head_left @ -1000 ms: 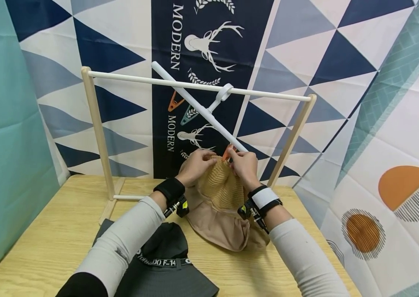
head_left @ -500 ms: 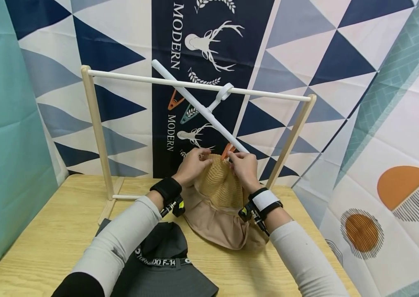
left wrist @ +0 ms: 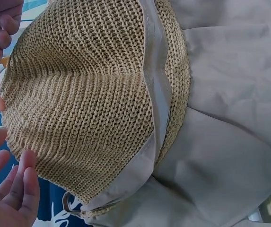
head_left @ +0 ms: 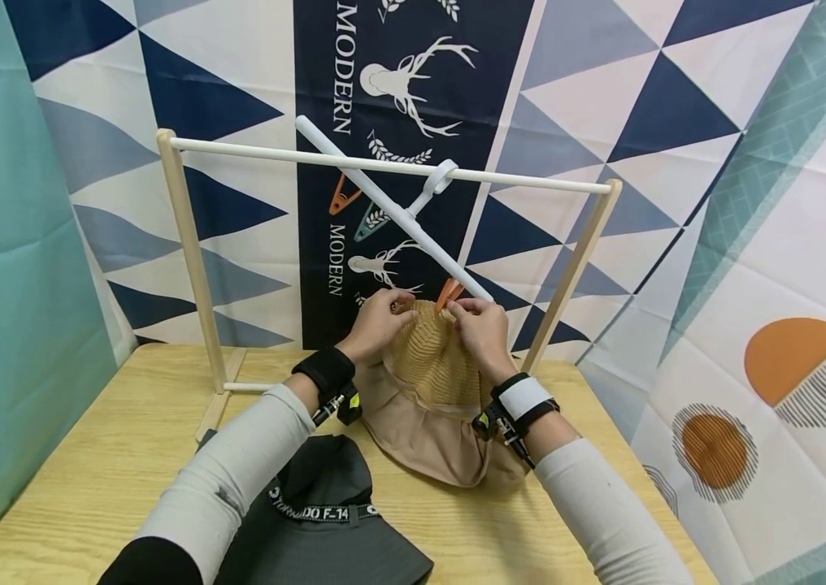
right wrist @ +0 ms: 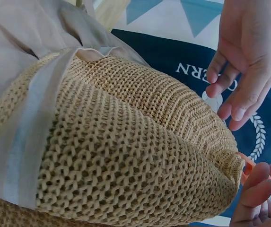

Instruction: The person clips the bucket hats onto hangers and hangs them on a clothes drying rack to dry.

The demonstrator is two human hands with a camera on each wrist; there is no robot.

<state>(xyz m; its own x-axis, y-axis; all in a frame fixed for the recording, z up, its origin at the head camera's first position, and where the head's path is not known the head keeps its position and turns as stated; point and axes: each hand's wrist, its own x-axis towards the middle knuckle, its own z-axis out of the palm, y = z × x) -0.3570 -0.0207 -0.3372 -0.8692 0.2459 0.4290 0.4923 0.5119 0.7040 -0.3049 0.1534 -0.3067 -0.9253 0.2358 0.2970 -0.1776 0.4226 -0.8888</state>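
A tan knitted hat (head_left: 436, 357) with a pleated fabric brim (head_left: 420, 439) hangs crown-up, an orange clip (head_left: 448, 292) at its top, right below the lower end of a tilted white hanger (head_left: 384, 197). My left hand (head_left: 376, 323) hovers beside the crown's left side; in the right wrist view its loosely bent fingers stand apart from the knit. My right hand (head_left: 482, 329) is at the crown's right side, thumb and fingertips right next to the clip and overlapping it in the right wrist view. No grip on the clip shows.
The hanger hooks over the white rail of a wooden-post rack (head_left: 193, 260). Another orange clip (head_left: 343, 197) and a green clip (head_left: 369, 223) hang on its raised end. A dark grey bucket hat (head_left: 318, 536) lies on the wooden table (head_left: 106, 455) in front.
My left hand has shifted slightly left, away from the crown. My right fingertips have eased down from the orange clip, showing more of it. The hat stays below the hanger.
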